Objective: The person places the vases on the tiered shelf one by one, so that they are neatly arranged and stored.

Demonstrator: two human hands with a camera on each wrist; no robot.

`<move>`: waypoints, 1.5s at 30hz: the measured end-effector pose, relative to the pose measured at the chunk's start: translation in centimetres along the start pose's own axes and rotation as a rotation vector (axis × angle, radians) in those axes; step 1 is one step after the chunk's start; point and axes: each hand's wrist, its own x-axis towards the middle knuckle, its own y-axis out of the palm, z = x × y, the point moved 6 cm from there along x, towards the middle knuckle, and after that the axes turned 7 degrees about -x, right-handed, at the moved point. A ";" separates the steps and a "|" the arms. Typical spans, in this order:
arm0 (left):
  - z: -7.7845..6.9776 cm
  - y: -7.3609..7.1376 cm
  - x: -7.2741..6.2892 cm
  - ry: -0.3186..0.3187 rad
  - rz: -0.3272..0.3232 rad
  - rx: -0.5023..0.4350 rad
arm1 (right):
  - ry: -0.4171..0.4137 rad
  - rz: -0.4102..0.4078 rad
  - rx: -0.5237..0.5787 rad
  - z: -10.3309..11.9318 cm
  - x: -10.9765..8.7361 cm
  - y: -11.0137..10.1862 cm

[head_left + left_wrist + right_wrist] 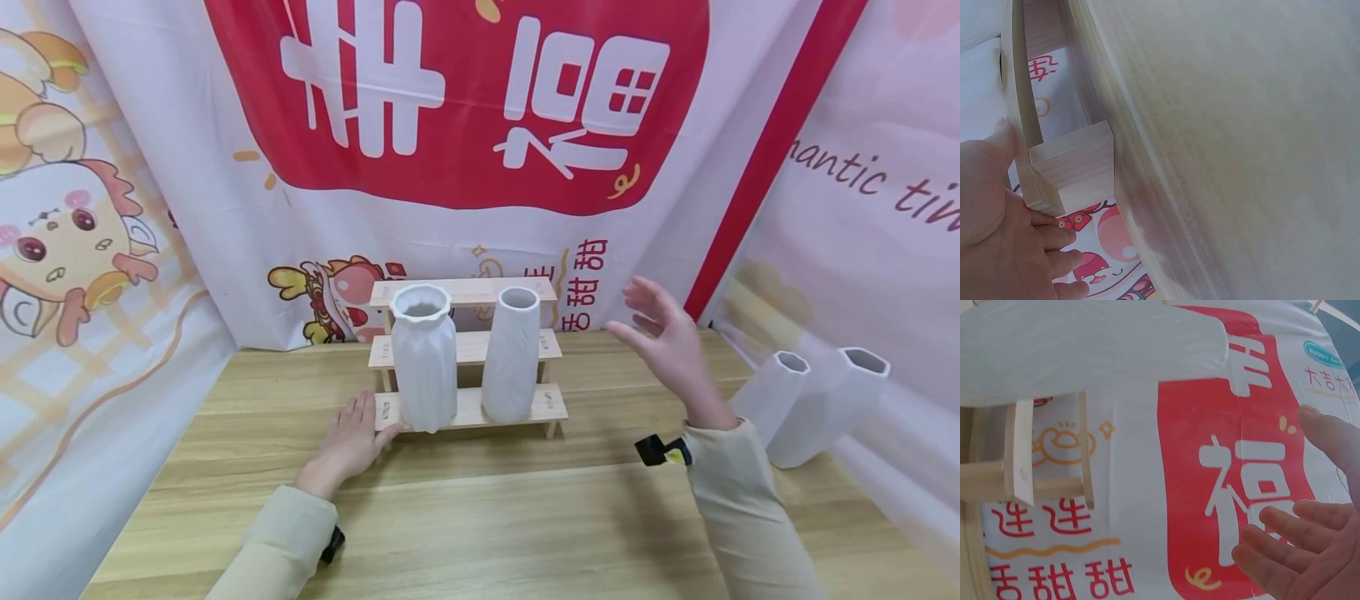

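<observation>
wooden table (480, 525) | red-white backdrop (468, 171), rear | cartoon cloth (60, 229), left | lettered cloth (855, 225), right

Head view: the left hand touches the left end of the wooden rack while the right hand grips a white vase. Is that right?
Not quite: the right hand holds nothing; the head view shows it empty, to the right of the wooden rack. The left hand does touch the rack's left end.

1. Wood-grain table (487, 525) below.
2. Far edge: white cloth (450, 229) with a red panel (476, 100) hangs behind.
3. Left edge: cartoon-printed cloth (135, 392).
4. Right edge: lettered pink cloth (832, 250).
5. Far right corner: a red stripe (776, 162) rises.
</observation>
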 end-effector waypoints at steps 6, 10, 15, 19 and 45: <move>0.0 0.0 0.0 0.007 -0.001 0.007 | 0.018 -0.053 -0.021 -1.1 -0.9 -2.3; 0.0 0.0 0.1 0.013 -0.007 0.016 | 0.037 -0.098 -0.032 -1.9 -1.6 -4.0; 0.0 0.1 0.1 0.014 -0.007 0.025 | 0.075 -0.138 -0.053 -3.2 -2.6 -6.1; 0.0 0.1 0.1 0.014 -0.005 0.023 | 0.106 -0.154 -0.067 -4.3 -3.4 -7.6; -0.1 0.0 0.0 0.015 -0.004 0.016 | 0.391 -0.247 -0.135 -11.0 -7.5 -13.7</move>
